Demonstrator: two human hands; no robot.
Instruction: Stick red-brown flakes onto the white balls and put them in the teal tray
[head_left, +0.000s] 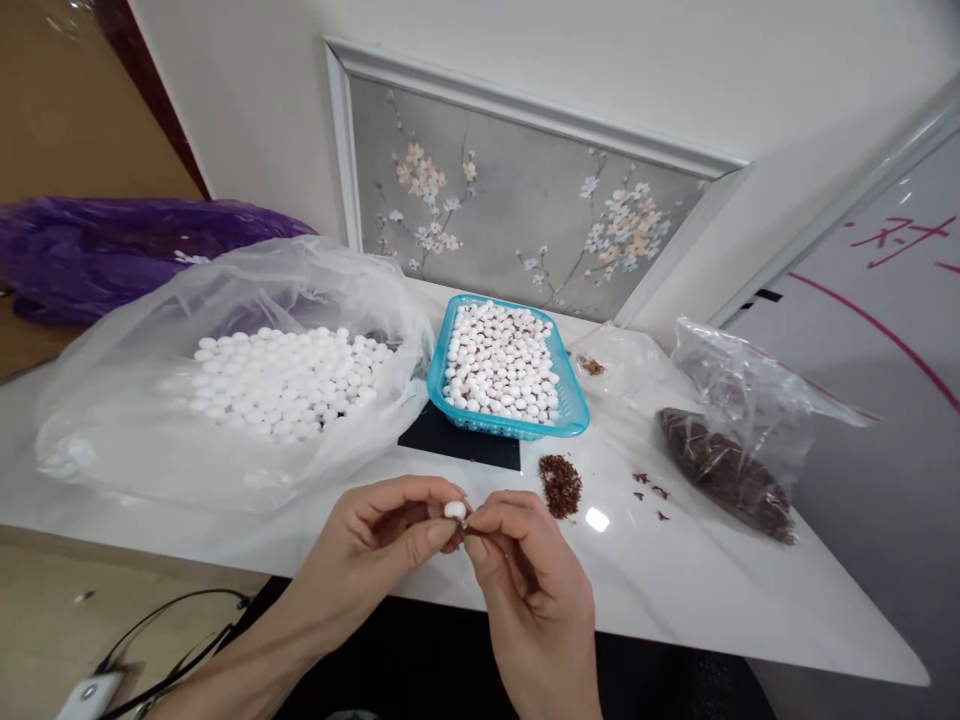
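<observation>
My left hand (382,535) pinches a small white oval bead (454,510) between thumb and fingertips. Right beside it, the thumb and forefinger of my right hand (532,575) close on a tiny brown piece (463,525) at the bead's edge; the fingers hide most of it. Both hands meet above the front of the white table. Just beyond the right hand lies a small heap of reddish-brown bits (560,487). Farther back, a blue plastic basket (517,430) is filled with white beads (501,360), brown bits showing among them.
On the left, a large clear plastic bag (112,410) lies open with many white beads (289,380). Behind it is a purple bag (97,245). A dark mat (457,440) reaches under the basket. To the right, a zip bag (742,400) holds brown material (720,475), near several loose brown pieces (660,492).
</observation>
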